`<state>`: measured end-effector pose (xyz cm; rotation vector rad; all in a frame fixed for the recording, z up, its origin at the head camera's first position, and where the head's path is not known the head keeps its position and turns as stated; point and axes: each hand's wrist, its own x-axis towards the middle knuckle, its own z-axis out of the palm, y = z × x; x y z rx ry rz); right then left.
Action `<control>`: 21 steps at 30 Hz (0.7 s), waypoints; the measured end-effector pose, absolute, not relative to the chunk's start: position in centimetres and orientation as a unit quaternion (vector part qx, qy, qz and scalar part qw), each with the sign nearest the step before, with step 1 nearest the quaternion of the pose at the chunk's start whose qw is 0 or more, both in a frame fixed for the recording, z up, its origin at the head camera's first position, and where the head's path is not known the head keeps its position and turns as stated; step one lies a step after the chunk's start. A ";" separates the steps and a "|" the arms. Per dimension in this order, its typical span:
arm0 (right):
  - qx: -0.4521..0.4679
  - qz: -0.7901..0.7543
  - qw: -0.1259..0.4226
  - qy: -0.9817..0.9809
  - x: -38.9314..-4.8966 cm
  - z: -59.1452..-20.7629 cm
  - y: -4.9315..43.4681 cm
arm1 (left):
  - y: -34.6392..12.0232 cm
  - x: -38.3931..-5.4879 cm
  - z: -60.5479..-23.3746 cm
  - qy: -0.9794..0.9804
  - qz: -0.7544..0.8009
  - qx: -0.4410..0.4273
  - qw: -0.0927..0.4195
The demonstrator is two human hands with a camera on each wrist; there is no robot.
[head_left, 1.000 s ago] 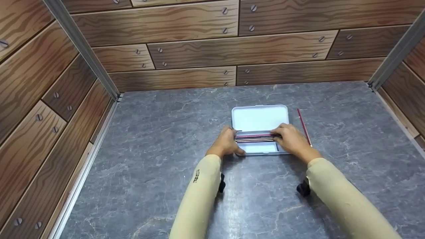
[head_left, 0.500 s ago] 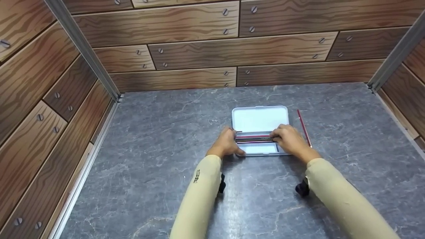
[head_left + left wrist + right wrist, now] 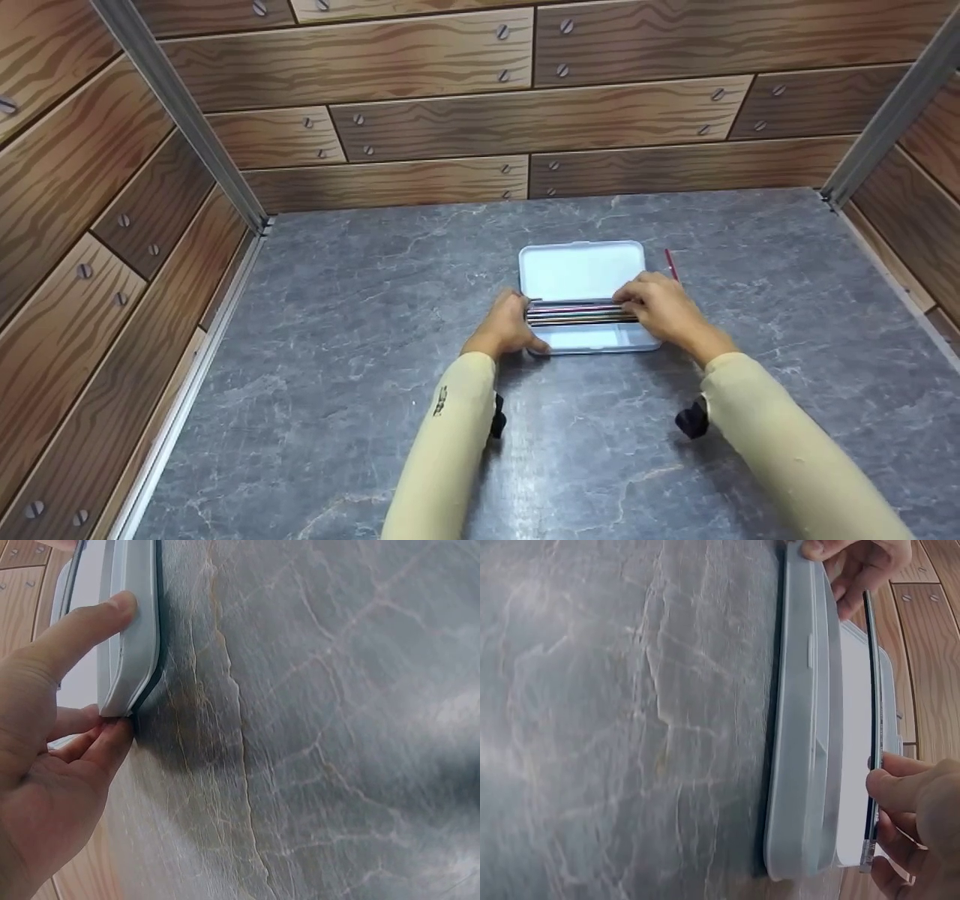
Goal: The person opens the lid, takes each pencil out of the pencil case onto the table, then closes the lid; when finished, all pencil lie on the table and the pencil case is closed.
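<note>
A pale pencil case (image 3: 574,341) lies open on the tabletop, its lid folded back away from me. My left hand (image 3: 504,326) grips the case's left end; the left wrist view shows the thumb over the front rim and the fingertips at the corner. Across the case runs a row of several pencils (image 3: 574,313). My right hand (image 3: 664,307) is over the right part of the case. In the right wrist view its thumb and fingers pinch a dark pencil (image 3: 874,682) with a silvery end, its length running above the case toward the left hand.
A red pencil (image 3: 671,264) lies on the table to the right of the lid, partly covered by the right hand. The grey marbled tabletop (image 3: 360,300) is bounded by wood-patterned walls (image 3: 420,180) at the back and sides.
My right hand has shifted a little to the right along the case and now covers much of the red pencil. The left hand keeps its grip on the case.
</note>
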<state>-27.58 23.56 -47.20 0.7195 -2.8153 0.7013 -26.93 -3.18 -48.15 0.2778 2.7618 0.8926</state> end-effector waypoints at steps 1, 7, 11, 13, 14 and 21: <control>0.240 0.236 0.075 -0.939 -27.6 -47.2 23.7 | -3.2 -26.9 -48.2 0.941 0.305 0.093 0.114; 0.233 0.257 0.077 -0.935 -27.7 -47.3 24.4 | -3.3 -26.9 -48.3 0.939 0.312 0.096 0.112; 0.220 0.283 0.071 -0.931 -27.9 -47.4 25.4 | -3.3 -26.9 -48.4 0.937 0.317 0.097 0.110; 0.209 0.298 0.069 -0.929 -27.9 -47.4 25.9 | -3.3 -27.0 -48.5 0.936 0.320 0.096 0.111; 0.200 0.305 0.068 -0.928 -27.9 -47.5 26.3 | -3.3 -27.0 -48.5 0.937 0.318 0.096 0.111; 0.138 0.349 0.094 -0.922 -28.0 -48.3 28.7 | -3.2 -27.1 -48.5 0.938 0.315 0.091 0.114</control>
